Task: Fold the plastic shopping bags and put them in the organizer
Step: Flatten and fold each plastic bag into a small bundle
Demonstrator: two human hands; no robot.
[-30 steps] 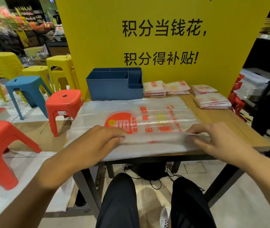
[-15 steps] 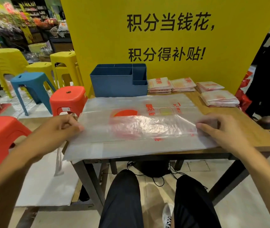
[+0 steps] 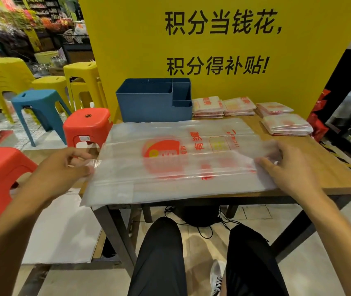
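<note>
A clear plastic shopping bag with red print lies flat across the wooden table, its near part folded lengthwise over the middle. My left hand pinches the bag's left end just past the table's left edge. My right hand pinches the folded layer at the bag's right end. The blue organizer stands at the back of the table, left of centre, and its compartments look empty.
Several stacks of folded bags lie at the back right beside the organizer. A yellow sign board rises behind the table. Red stools, a blue stool and yellow ones stand to the left. My legs are under the table's front edge.
The near half of the bag has been folded up over the middle. My left hand slid from the bag's centre to its left end, and my right hand stayed at the right end.
</note>
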